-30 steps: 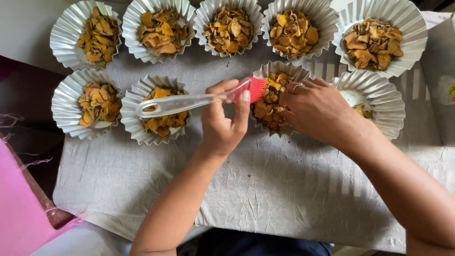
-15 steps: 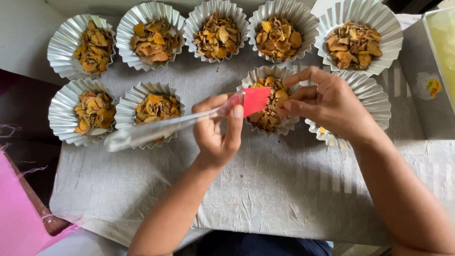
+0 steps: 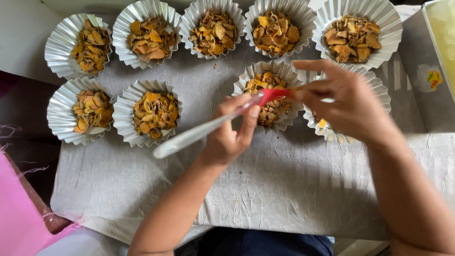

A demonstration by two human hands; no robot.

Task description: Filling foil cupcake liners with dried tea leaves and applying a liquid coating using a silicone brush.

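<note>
My left hand grips a spatula with a clear handle and a red head; the handle points down-left. The red head sits over a fluted silver foil cup filled with yellow-orange dried slices. My right hand touches the red head with its fingertips and hovers over another foil cup, mostly hiding what is inside. Both cups rest on a grey crinkled sheet.
Several more foil cups of dried slices stand in two rows: one at far left, two in the lower row, others along the top. A pink cloth lies lower left. A pale tray edge shows upper right.
The spatula's handle has swung downward and left. My right hand has closed its fingertips onto the red head. The view has shifted slightly.
</note>
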